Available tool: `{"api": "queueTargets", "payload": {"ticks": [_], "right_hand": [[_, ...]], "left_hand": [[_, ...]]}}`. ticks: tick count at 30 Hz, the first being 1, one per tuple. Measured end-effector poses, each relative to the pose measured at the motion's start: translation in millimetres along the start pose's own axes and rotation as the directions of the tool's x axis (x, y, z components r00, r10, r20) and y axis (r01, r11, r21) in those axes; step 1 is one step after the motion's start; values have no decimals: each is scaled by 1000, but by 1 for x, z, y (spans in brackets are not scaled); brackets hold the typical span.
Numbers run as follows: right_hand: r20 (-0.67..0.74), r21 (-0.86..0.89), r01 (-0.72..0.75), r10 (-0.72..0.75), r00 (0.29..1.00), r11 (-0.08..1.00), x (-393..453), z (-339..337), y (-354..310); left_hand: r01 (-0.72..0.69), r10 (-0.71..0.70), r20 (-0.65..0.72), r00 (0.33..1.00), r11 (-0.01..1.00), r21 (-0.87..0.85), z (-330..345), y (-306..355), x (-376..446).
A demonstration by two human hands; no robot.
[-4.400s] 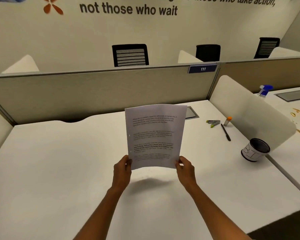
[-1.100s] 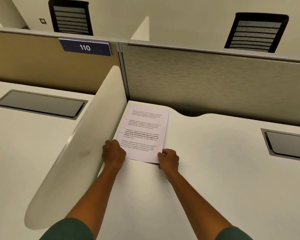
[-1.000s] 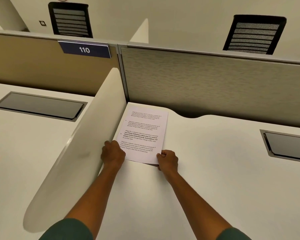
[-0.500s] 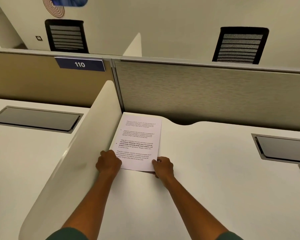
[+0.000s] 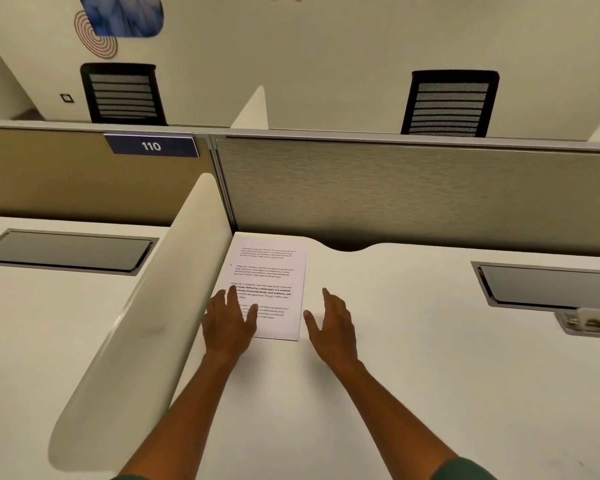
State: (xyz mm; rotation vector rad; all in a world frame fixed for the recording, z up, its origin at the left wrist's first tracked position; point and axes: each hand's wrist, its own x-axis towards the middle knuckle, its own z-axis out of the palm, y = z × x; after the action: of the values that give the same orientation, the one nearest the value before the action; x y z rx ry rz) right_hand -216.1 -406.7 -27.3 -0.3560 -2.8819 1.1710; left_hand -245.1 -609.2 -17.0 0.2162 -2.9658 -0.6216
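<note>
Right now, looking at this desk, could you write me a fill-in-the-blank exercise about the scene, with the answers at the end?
The blue sign on the partition shows the number ____.
The printed sheet lies flat on the desk, to the ____ of the curved white divider.
The right hand is open and holds ____.
The left hand partly covers the sheet's near ____ corner.
Missing words: 110; right; nothing; left.

Open-plan office: fabric partition (image 5: 395, 188) across mid frame w/ number plate "110" (image 5: 151, 146) upper left, mesh chairs (image 5: 449, 102) behind, white counter (image 5: 395, 375), prob. cable hatch (image 5: 551, 284) at right.
</note>
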Motion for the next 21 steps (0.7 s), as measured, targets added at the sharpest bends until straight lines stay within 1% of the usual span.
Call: {"api": "queueTargets", "payload": {"ticks": [2, 4, 7, 10, 13, 21], "right_hand": [[-23, -162, 87, -92, 996, 983, -2, -14, 1], [-39, -313, 156, -177, 983, 937, -5, -29, 3], [-88, -445, 201, -266, 960, 873, -14, -56, 10], [-117, -517, 196, -296, 948, 833, -20, -79, 16], [-145, -561, 166, -294, 945, 811, -31, -103, 27], [-225, -573, 64, -232, 946, 817, -62, -158, 65]], "left_hand": [[-68, 68, -5, 998, 998, 4, -3, 19, -7], [-116, 116, 3, 993, 993, 24, -5, 40, -13], [-201, 202, -6, 979, 978, 58, -7, 66, -25], [-254, 256, -20, 966, 965, 66, -5, 84, -35], [-308, 311, -33, 950, 949, 65, -3, 104, -51], [-396, 397, -5, 918, 916, 62, 8, 160, -86]]}}
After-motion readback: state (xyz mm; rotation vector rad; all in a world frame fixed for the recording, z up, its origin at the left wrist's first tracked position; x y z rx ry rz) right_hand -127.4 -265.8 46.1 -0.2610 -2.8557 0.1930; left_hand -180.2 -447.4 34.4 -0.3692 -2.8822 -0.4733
